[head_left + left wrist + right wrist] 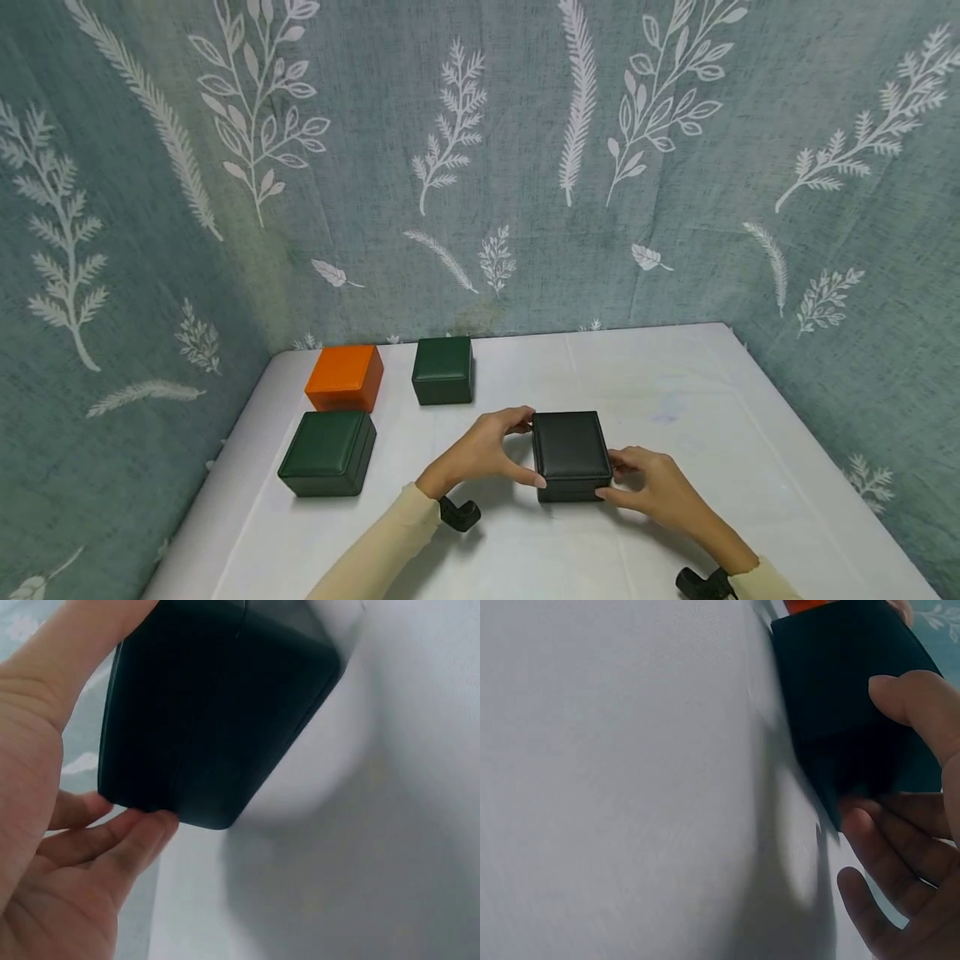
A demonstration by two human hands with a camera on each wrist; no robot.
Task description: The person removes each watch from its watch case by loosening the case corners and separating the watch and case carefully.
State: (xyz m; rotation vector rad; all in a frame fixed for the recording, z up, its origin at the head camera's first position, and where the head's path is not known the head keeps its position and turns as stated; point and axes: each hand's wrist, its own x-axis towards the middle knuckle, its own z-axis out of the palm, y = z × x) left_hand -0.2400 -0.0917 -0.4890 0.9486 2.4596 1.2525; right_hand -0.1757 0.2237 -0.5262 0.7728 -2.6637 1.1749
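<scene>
A black leather-look box (572,446) with a stitched lid is held between both hands in the head view. My left hand (486,450) grips its left side, thumb near the front corner and fingers at the back corner. On the opposite side my right hand (654,486) holds it, thumb at the front right corner and fingers along the right face. In the left wrist view, fingertips (154,825) touch the box's end. The right wrist view has the thumb (900,694) pressed on a side face. Whether the box's base touches the table cannot be told.
An orange box (345,375) sits at the back left of the white-covered table (697,383). Close in front of it is a dark green box (326,450); another green box (442,368) stands near the back edge. Leaf-patterned curtain (480,250) surrounds the table's back and sides.
</scene>
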